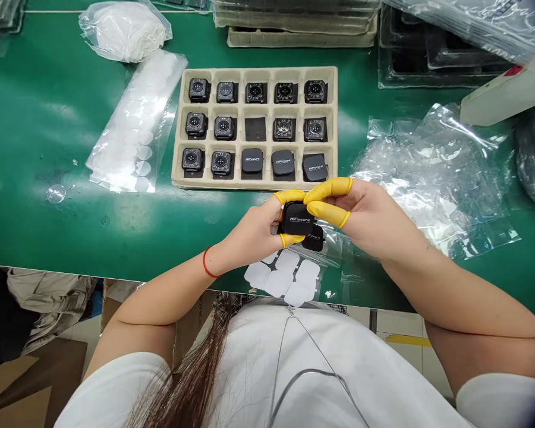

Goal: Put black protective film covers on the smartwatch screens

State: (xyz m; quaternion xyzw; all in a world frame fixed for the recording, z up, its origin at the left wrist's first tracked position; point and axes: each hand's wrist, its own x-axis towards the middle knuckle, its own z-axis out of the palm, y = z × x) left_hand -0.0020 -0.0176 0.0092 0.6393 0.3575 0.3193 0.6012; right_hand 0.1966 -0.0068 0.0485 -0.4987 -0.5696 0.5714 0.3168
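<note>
My left hand (258,229), with yellow finger cots on thumb and finger, grips a black square smartwatch (298,219) by its edges; its face reads "HiFuture". Two yellow-covered fingertips of my right hand (356,208) pinch the watch's upper right corner. Under the hands lies a black "Future"-marked piece (313,239), partly hidden, on clear plastic. Just beyond is a moulded tray (255,185) of smartwatches. Most show sensor backs; three in the near row have labelled faces up. One middle-row compartment (255,129) shows only its black base.
White rounded-square stickers (285,276) lie at the table's near edge. On the left are a sheet of round stickers (134,131) and a white plastic bundle (125,30). Clear films (428,178), a pale bottle (503,92) and stacked trays (301,37) are to the right and behind.
</note>
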